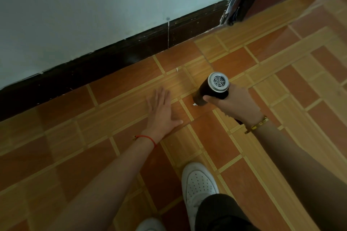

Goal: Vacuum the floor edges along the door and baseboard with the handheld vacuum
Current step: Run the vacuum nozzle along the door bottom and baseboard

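My right hand [237, 104] grips a black handheld vacuum [210, 89] with a silver vented rear cap facing up at me. Its nozzle points down at the tiled floor, a short way out from the wall. A small white scrap [194, 104] lies at the nozzle tip. My left hand [161, 111] is flat with fingers spread, just above or on the floor left of the vacuum. The dark brown baseboard [116, 56] runs diagonally under the pale wall. The dark door frame [246, 0] stands at the upper right.
Orange and tan patterned tiles [281, 137] cover the floor. Another white fleck [177, 70] lies nearer the baseboard. My white shoes [198, 184] stand at the bottom centre. The doorway opens at the upper right past the frame.
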